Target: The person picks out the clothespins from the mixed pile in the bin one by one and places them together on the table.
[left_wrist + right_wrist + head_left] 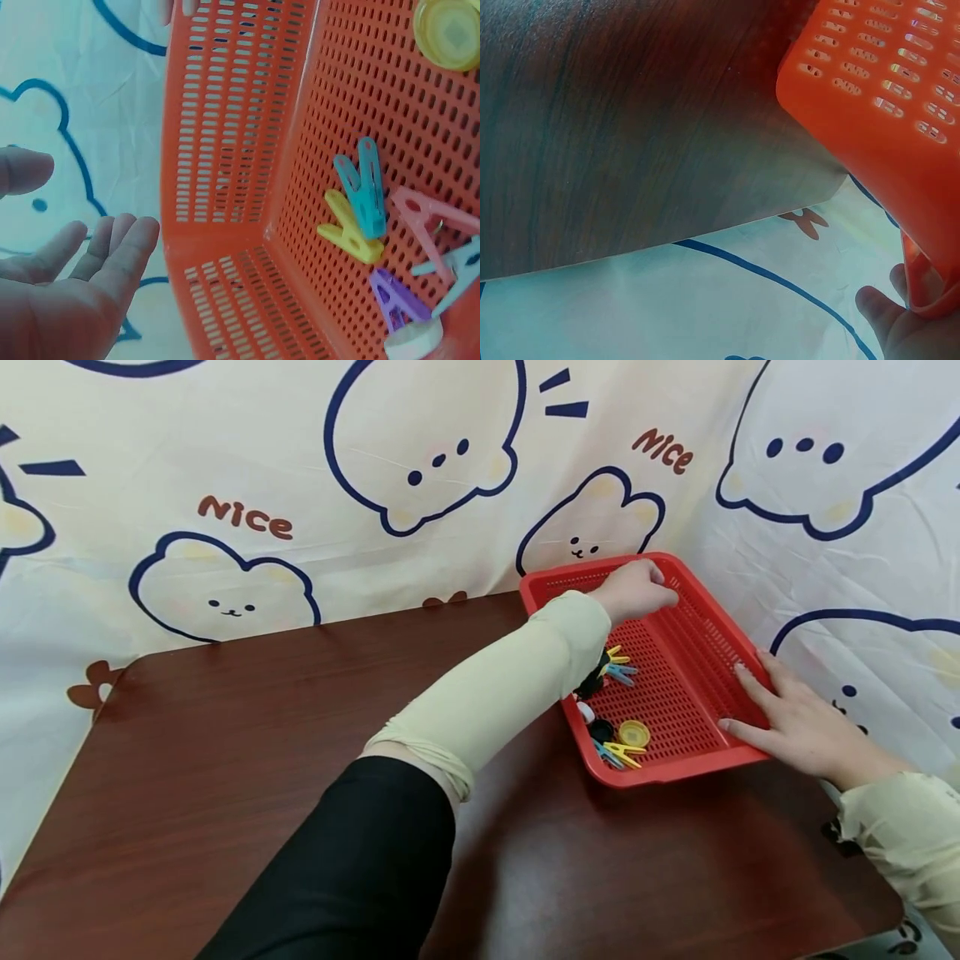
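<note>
A red perforated basket [675, 643] stands tilted at the table's right side. My left hand [636, 589] is above its far end, the arm reaching across the basket. In the left wrist view, the left hand [82, 292] has thumb and fingers apart with nothing between them, beside the basket rim [166, 150]. My right hand [806, 727] rests on the right rim with fingers spread and straight. Inside lie clothespins in teal [367, 199], yellow [352, 229], pink [427, 225] and purple [397, 300], plus a yellow round lid [634, 734] and a white cap [414, 339].
The brown wooden table [247, 777] spreads to the left. A patterned curtain [435, 560] hangs behind and to the right, close to the basket. A black round lid [601, 730] lies by the basket's near left wall; the left sleeve [517, 668] covers part of the basket.
</note>
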A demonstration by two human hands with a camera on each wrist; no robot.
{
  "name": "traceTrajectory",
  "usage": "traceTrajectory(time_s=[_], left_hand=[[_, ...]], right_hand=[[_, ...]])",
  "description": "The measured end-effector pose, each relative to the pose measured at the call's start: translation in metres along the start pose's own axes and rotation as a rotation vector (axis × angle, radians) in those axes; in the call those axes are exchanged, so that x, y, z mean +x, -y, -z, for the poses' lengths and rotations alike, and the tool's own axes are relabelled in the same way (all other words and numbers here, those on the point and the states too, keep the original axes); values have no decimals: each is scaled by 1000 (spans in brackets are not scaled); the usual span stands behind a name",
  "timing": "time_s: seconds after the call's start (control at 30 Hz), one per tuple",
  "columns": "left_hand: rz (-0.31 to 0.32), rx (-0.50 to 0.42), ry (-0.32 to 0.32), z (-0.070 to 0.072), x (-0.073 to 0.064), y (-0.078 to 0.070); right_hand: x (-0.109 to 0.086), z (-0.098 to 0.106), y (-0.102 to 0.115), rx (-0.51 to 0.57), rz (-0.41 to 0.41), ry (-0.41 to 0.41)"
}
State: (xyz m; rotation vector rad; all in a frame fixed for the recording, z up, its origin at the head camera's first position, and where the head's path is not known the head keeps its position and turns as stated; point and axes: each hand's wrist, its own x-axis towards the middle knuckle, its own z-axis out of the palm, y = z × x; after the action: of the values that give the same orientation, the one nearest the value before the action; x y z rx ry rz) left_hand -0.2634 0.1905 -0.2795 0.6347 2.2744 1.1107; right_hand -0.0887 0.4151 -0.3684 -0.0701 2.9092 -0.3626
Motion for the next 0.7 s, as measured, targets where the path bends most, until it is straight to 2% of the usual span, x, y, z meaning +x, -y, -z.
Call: traceTrajectory(time_s=[0.07, 0.1, 0.17, 0.27, 0.3, 0.37, 0.43, 0.5, 0.7], left_hand=[[-17, 57, 77, -5, 0, 1], [-17, 86, 141, -7, -1, 2], [-13, 167, 315, -11, -4, 5], [17, 304, 620, -21, -12, 6], [35, 343, 704, -24, -14, 6], [54, 445, 822, -32, -19, 5], [64, 535, 884, -39, -23, 4], [72, 620, 894, -44, -25, 3], [32, 864, 906, -55, -23, 0]], right_hand=[[1, 0, 2, 1, 5, -4], [2, 0, 2, 4, 7, -8], [4, 1, 3, 2, 13, -15], [6, 2, 4, -9, 12, -19], [6, 3, 4, -14, 10, -17], [6, 3, 5, -21, 8, -16], [6, 3, 4, -20, 7, -18], [7, 2, 4, -12, 10, -21], [6, 0, 3, 0, 11, -13]])
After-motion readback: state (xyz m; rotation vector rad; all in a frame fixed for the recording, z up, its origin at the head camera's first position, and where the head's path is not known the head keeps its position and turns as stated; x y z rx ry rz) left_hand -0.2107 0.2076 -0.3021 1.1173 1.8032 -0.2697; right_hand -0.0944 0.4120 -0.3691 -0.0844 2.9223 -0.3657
